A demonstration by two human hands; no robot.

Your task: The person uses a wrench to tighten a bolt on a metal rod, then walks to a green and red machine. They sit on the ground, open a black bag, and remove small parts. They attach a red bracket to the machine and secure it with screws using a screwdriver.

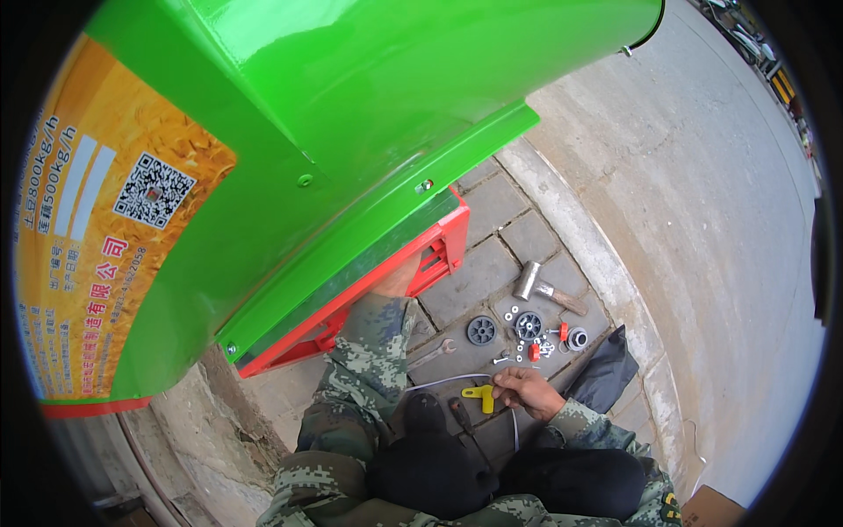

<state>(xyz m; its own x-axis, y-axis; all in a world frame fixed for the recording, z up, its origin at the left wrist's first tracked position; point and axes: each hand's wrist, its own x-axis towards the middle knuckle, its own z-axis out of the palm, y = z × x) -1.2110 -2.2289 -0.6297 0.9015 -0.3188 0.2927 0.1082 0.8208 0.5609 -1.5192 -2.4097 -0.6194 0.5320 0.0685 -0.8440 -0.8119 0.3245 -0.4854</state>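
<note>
In front of me a large green metal machine body (351,105) rests on a red frame (455,230). My left hand (399,277) reaches in under that frame, its fingers hidden behind the red metal. At the lower middle my right hand (529,393) has thumb and fingers pinched on a thin white cable (448,381), which runs leftward and also hangs below the hand. Beside those fingertips is a yellow plastic piece (479,396) with a hole in one end. A dark-handled screwdriver (460,413) and an open-end wrench (435,352) lie on the paving nearby.
Beyond my right hand lie a hammer (546,288), two black wheels (481,330), red knobs (534,352), and several bolts and washers. A black bag (604,369) sits near the stone curb (606,263). The road is at the right.
</note>
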